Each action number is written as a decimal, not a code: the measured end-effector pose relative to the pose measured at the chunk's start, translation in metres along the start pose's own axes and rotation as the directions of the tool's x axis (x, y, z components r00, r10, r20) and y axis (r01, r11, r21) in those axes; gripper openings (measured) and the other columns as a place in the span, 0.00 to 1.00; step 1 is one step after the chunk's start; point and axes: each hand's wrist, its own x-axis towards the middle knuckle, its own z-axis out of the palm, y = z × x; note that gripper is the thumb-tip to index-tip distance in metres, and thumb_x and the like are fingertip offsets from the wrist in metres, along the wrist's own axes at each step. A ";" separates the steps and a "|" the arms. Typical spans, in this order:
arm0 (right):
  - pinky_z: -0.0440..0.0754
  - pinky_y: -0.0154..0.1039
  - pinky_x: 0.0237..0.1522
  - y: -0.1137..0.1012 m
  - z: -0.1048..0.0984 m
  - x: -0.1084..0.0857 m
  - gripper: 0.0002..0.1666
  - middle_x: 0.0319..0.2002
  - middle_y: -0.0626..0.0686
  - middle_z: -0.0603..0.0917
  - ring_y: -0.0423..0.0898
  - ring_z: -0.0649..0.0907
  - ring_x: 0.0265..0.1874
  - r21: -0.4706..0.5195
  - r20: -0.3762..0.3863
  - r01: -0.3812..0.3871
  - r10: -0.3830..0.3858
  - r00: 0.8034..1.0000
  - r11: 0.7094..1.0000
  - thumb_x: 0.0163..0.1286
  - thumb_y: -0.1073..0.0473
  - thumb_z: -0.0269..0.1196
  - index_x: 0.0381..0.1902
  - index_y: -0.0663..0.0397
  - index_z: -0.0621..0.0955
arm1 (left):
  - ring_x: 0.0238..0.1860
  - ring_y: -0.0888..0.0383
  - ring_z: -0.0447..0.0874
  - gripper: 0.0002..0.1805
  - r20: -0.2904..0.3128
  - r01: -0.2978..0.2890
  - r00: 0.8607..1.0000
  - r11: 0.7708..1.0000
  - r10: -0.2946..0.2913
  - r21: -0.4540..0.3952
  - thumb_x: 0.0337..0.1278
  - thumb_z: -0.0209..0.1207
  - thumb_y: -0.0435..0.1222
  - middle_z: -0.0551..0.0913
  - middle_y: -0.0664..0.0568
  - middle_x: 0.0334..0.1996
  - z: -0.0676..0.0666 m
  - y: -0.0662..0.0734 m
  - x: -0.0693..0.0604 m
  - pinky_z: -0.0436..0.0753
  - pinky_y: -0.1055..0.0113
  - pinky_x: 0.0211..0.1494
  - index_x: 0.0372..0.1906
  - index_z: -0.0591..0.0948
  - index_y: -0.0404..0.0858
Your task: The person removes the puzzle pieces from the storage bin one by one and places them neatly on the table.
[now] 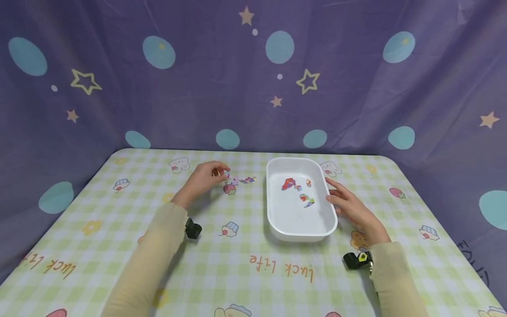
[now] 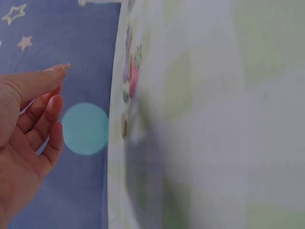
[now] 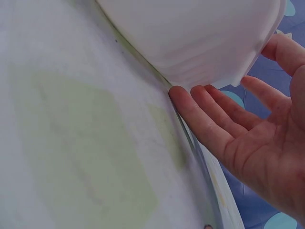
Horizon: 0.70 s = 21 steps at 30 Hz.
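As the left hand (image 1: pixel 203 177) pinches what looks like a thin piece (image 2: pixel 67 66), we see the white tub (image 1: pixel 289 220) to its right, long axis front to back; the nearer right hand (image 1: pixel 353 211) has fingers spread against the right wall. Loose pieces (image 1: pixel 248 180) lie between.

White tray (image 1: pixel 287 220) is standing between left hand (image 1: pixel 203 175) and right hand (image 1: pixel 350 204), walls blocking low crossing; tablecloth (image 1: pixel 249 209) is leaving passage between scraps (image 1: pixel 248 180) and tray.
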 end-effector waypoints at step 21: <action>0.80 0.40 0.43 0.001 -0.001 0.000 0.38 0.64 0.68 0.59 0.39 0.78 0.46 0.013 0.016 0.022 -0.023 1.000 1.000 0.69 0.56 0.51 0.72 0.46 0.47 | 0.35 0.52 0.77 0.13 0.010 0.156 0.987 0.981 -0.158 0.117 0.53 0.61 0.37 0.82 0.46 0.35 -0.013 -0.042 -0.006 0.74 0.60 0.40 0.42 0.82 0.36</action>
